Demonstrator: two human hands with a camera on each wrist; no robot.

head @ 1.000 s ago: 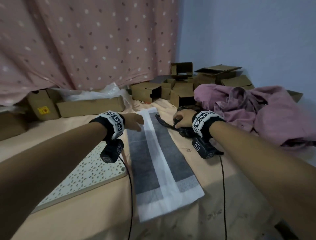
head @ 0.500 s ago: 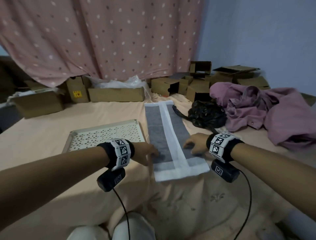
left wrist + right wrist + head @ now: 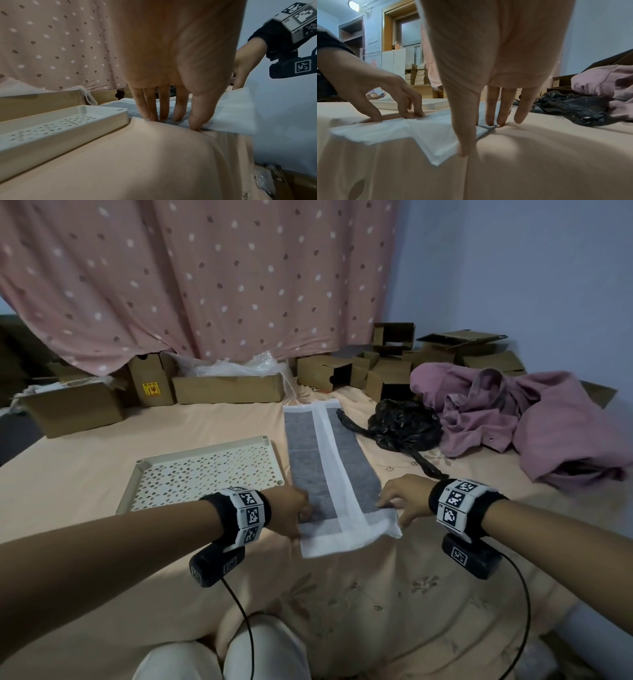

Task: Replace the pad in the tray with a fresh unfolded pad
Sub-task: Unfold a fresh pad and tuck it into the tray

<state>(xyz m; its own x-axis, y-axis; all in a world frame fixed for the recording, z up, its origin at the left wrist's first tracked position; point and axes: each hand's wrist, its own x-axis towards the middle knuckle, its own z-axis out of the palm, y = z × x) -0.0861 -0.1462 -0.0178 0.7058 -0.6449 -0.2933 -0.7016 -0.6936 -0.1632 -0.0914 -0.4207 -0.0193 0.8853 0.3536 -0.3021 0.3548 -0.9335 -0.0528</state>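
The fresh pad [image 3: 329,460] lies on the peach bed sheet as a long folded strip, grey with white borders. My left hand [image 3: 291,508] touches its near left edge with straight fingers [image 3: 149,113], thumb beside them. My right hand [image 3: 404,501] rests straight fingers [image 3: 493,119] on its near right edge, thumb on the white corner. The pad's near white end [image 3: 428,132] is slightly rumpled and raised. The cream perforated tray [image 3: 202,448] lies just left of the pad with nothing in it.
A black plastic bag [image 3: 404,422] and a purple garment [image 3: 513,419] lie right of the pad. Cardboard boxes [image 3: 226,388] line the far edge under a spotted curtain. Wrist cables trail toward my knees [image 3: 267,652] at the bed's near edge.
Both hands drew back from the pad's far end to its near end, one on each side. The head view pulled back, so the whole tray and pad now show.
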